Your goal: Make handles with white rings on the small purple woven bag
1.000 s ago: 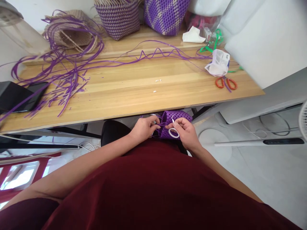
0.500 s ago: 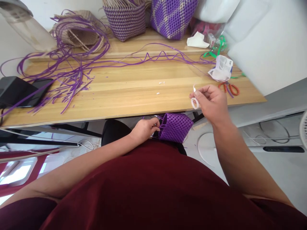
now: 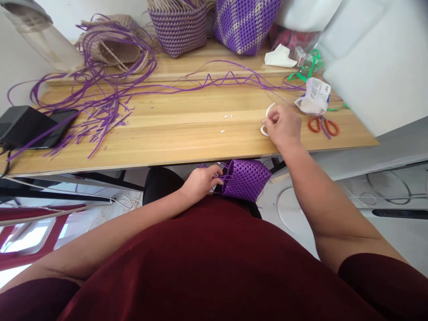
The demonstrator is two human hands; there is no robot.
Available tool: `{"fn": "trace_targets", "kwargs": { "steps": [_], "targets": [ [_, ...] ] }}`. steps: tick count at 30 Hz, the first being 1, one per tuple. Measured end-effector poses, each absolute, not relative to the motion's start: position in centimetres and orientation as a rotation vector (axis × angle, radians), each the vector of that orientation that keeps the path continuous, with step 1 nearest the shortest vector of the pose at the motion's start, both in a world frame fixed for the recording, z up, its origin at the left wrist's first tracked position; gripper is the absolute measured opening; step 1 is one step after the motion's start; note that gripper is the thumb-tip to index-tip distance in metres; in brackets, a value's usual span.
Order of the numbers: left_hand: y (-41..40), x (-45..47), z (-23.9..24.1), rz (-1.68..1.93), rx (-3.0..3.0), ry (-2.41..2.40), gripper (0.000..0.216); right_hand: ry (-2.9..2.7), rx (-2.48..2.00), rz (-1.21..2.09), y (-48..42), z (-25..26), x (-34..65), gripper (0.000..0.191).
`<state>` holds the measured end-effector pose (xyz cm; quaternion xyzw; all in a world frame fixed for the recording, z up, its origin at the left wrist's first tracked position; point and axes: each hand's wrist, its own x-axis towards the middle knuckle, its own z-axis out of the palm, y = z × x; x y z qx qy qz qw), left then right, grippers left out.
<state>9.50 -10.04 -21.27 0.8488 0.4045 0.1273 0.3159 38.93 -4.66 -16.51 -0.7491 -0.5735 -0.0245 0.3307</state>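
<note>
My left hand (image 3: pixel 200 182) is closed on the rim of a small purple woven basket (image 3: pixel 245 179) that rests on my lap just under the table edge. My right hand (image 3: pixel 283 125) is over the wooden table (image 3: pixel 187 129), fingers pinched on a thin white strip loop (image 3: pixel 266 119) that touches or hovers just above the tabletop. Orange-handled scissors (image 3: pixel 323 125) lie a short way to the right of that hand.
Loose purple strips (image 3: pixel 100 96) sprawl over the table's left and middle. Two purple woven baskets (image 3: pixel 182 24) stand at the back, with a beige one (image 3: pixel 115 44) at the left. A black box (image 3: pixel 23 127) sits at the left edge, a crumpled white packet (image 3: pixel 312 96) near the scissors.
My right hand left the small basket on my lap, rose with the white loop and moved forward over the table. My left hand stayed on the basket.
</note>
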Motion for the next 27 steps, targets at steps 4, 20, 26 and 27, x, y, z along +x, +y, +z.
{"fn": "trace_targets", "kwargs": {
  "steps": [4,20,26,27],
  "targets": [
    [-10.2,9.5,-21.0,0.328,2.23,1.048,0.012,-1.486,-1.936,-0.007,-4.2,-16.5,38.9,0.018],
    [-10.3,9.1,-21.7,0.417,2.5,0.981,0.01,-2.637,-1.312,0.036,-10.9,-14.6,29.2,0.014],
    [-10.3,8.8,-21.7,0.486,2.635,0.91,0.009,-2.803,-1.224,-0.032,-11.1,-15.4,27.6,0.018],
    [-10.3,8.7,-21.7,0.489,2.644,0.907,0.009,-2.83,-1.228,-0.002,-11.2,-15.6,27.7,0.019]
  ]
}}
